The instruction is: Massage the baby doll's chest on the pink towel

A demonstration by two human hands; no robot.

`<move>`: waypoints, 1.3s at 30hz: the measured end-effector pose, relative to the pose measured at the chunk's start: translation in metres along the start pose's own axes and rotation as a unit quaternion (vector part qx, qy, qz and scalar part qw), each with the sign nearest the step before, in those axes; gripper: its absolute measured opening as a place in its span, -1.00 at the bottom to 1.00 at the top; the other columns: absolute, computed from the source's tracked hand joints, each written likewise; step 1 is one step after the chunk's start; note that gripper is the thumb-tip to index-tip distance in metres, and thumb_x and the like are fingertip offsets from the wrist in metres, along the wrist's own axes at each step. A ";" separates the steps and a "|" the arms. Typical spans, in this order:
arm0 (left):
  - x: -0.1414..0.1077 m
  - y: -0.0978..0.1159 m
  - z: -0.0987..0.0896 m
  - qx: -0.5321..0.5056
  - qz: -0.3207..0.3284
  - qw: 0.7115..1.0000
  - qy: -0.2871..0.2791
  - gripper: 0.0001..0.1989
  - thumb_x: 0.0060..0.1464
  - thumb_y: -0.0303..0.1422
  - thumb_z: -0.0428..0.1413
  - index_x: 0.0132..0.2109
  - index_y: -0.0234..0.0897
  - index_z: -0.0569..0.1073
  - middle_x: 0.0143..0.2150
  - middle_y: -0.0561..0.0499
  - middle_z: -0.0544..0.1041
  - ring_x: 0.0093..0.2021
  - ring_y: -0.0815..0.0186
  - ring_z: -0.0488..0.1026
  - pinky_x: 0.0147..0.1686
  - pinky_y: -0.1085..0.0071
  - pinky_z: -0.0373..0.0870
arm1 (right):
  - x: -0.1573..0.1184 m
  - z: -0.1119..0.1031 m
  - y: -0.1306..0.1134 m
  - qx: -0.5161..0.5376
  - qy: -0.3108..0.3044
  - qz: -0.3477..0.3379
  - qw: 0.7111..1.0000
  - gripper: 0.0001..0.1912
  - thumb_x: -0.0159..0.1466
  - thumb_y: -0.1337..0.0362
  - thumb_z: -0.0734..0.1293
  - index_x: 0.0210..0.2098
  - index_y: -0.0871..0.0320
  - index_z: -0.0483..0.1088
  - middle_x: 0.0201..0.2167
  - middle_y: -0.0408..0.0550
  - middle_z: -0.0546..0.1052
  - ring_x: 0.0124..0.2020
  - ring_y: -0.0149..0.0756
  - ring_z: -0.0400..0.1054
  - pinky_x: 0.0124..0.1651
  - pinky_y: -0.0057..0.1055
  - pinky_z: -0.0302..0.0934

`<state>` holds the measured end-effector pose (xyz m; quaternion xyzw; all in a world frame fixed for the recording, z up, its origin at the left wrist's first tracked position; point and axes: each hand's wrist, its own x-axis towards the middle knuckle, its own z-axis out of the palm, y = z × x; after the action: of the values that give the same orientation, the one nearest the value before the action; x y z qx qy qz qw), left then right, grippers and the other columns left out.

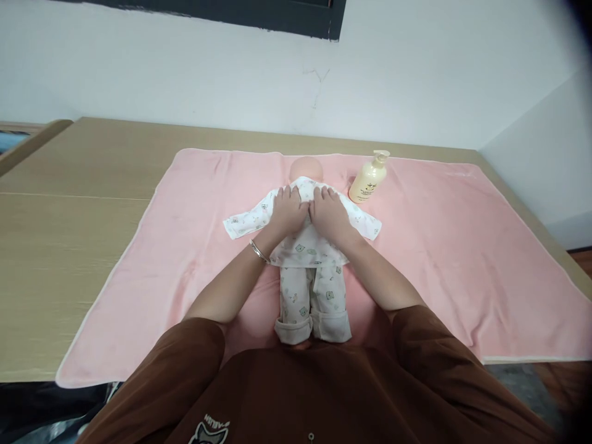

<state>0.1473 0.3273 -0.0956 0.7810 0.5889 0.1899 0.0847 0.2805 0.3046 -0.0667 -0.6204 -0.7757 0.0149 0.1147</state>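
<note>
Left hand and right hand rest flat, gripping nothing, on the doll (probably light), best held around the middle.

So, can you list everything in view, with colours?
Walls: two, whitish, behind and right
Dark panel: one, black, upper wall
Table: one, light brown, centre
Blanket: one, pink, on table
Doll: one, pale, on blanket
Top: one, printed white, on doll
Trousers: one pair, printed white, on doll
Pump bottle: one, pale yellow, right of doll
Dark material: count unclear, black, lower left
Unclear item: one, bluish, left edge
Shirt: one, brown, on person
Bracelet: one, silvery, left wrist
Left hand: one, bare, on doll
Right hand: one, bare, on doll
</note>
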 end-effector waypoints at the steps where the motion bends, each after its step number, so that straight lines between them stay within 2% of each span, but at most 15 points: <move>1: 0.005 -0.007 0.003 -0.010 0.014 1.000 0.005 -0.50 0.40 -0.21 -0.15 0.30 -0.43 0.33 0.38 -0.43 0.36 0.43 -0.15 0.23 0.40 -0.22 0.10 | -0.001 0.001 -0.003 0.006 0.001 -0.022 1.000 -0.42 0.49 0.33 0.04 0.40 0.57 0.15 0.39 0.55 0.23 0.47 0.21 0.08 0.49 0.07 -0.07; 4: 0.010 -0.018 0.010 -0.029 0.038 0.998 0.037 -0.49 0.42 -0.16 -0.20 0.25 -0.40 0.38 0.33 -0.40 0.41 0.40 -0.14 0.27 0.41 -0.24 0.07 | 0.004 0.003 -0.001 0.065 -0.004 -0.074 0.995 -0.44 0.46 0.37 0.05 0.38 0.45 0.23 0.43 0.39 0.23 0.50 0.10 0.02 0.52 0.03 -0.09; 6: 0.008 -0.017 0.013 -0.035 0.024 0.997 0.058 -0.47 0.43 -0.15 -0.22 0.26 -0.41 0.36 0.34 -0.41 0.39 0.41 -0.14 0.25 0.41 -0.23 0.07 | 0.012 0.004 0.007 0.111 -0.012 -0.058 0.992 -0.42 0.45 0.33 0.07 0.39 0.42 0.22 0.45 0.30 0.22 0.52 0.05 -0.01 0.54 0.03 -0.10; 11: -0.003 0.002 0.004 -0.009 -0.027 0.998 0.060 -0.44 0.42 -0.23 -0.17 0.36 -0.56 0.25 0.40 -0.49 0.31 0.46 -0.14 0.20 0.44 -0.13 0.07 | 0.024 0.009 0.021 0.146 -0.016 0.011 0.989 -0.33 0.44 0.21 0.08 0.45 0.44 0.11 0.52 0.24 0.08 0.56 0.06 -0.13 0.57 0.06 -0.23; 16: -0.022 0.027 -0.013 0.049 -0.003 0.998 0.038 -0.45 0.39 -0.35 -0.16 0.39 -0.62 0.22 0.42 -0.51 0.28 0.47 -0.16 0.19 0.44 -0.09 0.09 | 0.021 0.003 0.021 0.131 -0.046 0.013 0.990 -0.29 0.44 0.20 0.08 0.47 0.46 0.03 0.53 0.28 0.02 0.56 0.13 -0.18 0.56 0.11 -0.23; 19: -0.027 0.032 -0.017 0.056 0.014 0.998 0.021 -0.44 0.37 -0.38 -0.17 0.39 -0.65 0.21 0.44 -0.51 0.26 0.47 -0.18 0.18 0.44 -0.08 0.07 | 0.018 -0.003 0.020 0.108 -0.048 -0.005 0.993 -0.31 0.46 0.20 0.08 0.46 0.51 0.04 0.50 0.35 0.09 0.54 0.14 -0.10 0.55 0.06 -0.17; 22: -0.021 0.024 -0.017 0.038 0.028 0.999 0.016 -0.47 0.36 -0.40 -0.19 0.33 -0.67 0.29 0.38 -0.52 0.33 0.44 -0.14 0.23 0.43 -0.07 0.11 | 0.012 -0.006 0.013 0.065 -0.029 -0.007 0.997 -0.36 0.47 0.27 0.04 0.42 0.57 0.10 0.41 0.45 0.24 0.47 0.18 0.07 0.49 0.10 -0.05; 24: -0.012 0.014 -0.018 0.028 0.052 0.998 0.017 -0.52 0.34 -0.43 -0.19 0.25 -0.60 0.38 0.32 -0.44 0.42 0.40 -0.09 0.29 0.43 -0.04 0.13 | 0.004 -0.004 0.004 0.032 -0.013 -0.008 0.999 -0.39 0.46 0.32 0.01 0.37 0.61 0.16 0.34 0.50 0.33 0.41 0.21 0.17 0.45 0.14 0.01; 26: -0.003 0.004 -0.019 0.021 0.061 0.998 0.009 -0.56 0.34 -0.43 -0.18 0.17 -0.50 0.45 0.26 -0.35 0.49 0.35 -0.05 0.34 0.42 -0.02 0.16 | -0.005 -0.002 -0.006 0.009 0.005 -0.024 1.000 -0.43 0.45 0.37 0.02 0.33 0.57 0.23 0.31 0.47 0.37 0.38 0.21 0.21 0.44 0.13 0.03; 28: 0.004 -0.002 -0.020 0.007 0.040 0.999 -0.006 -0.58 0.34 -0.40 -0.18 0.13 -0.44 0.47 0.23 -0.31 0.51 0.33 -0.03 0.36 0.42 -0.01 0.20 | -0.013 0.000 -0.014 -0.006 0.020 -0.040 0.999 -0.45 0.44 0.39 0.04 0.33 0.52 0.26 0.32 0.40 0.38 0.39 0.20 0.20 0.46 0.11 0.01; 31: 0.007 -0.003 -0.017 -0.018 0.000 1.000 -0.009 -0.55 0.36 -0.36 -0.19 0.21 -0.47 0.41 0.27 -0.36 0.46 0.37 -0.05 0.32 0.45 -0.02 0.14 | -0.018 -0.002 -0.017 -0.017 0.024 -0.048 0.998 -0.48 0.43 0.41 0.04 0.30 0.47 0.30 0.26 0.36 0.43 0.35 0.19 0.24 0.43 0.08 0.05; 35: -0.004 0.008 -0.010 -0.025 -0.005 0.999 0.020 -0.47 0.39 -0.29 -0.21 0.33 -0.51 0.27 0.38 -0.44 0.35 0.47 -0.13 0.18 0.47 -0.15 0.02 | -0.005 -0.009 -0.003 0.032 -0.019 -0.042 0.998 -0.52 0.45 0.35 0.03 0.19 0.40 0.39 0.12 0.33 0.53 0.21 0.14 0.36 0.30 0.02 0.23; 37: -0.013 0.016 -0.008 -0.011 0.005 1.000 0.026 -0.46 0.39 -0.32 -0.22 0.36 -0.53 0.24 0.40 -0.46 0.32 0.48 -0.15 0.16 0.44 -0.20 0.04 | 0.005 -0.010 0.010 0.065 -0.032 -0.026 0.997 -0.49 0.47 0.28 0.05 0.26 0.43 0.32 0.23 0.36 0.45 0.31 0.16 0.28 0.34 0.03 0.19; 39: -0.022 0.025 -0.010 0.015 0.010 1.000 0.025 -0.46 0.37 -0.37 -0.20 0.38 -0.58 0.22 0.43 -0.49 0.28 0.50 -0.16 0.14 0.44 -0.19 0.06 | 0.015 -0.010 0.024 0.096 -0.045 -0.013 0.994 -0.41 0.47 0.21 0.09 0.36 0.46 0.21 0.40 0.36 0.29 0.45 0.16 0.10 0.45 0.06 0.03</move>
<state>0.1604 0.2986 -0.0823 0.7829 0.5860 0.2010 0.0567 0.3019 0.3230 -0.0588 -0.5951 -0.7831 0.1157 0.1387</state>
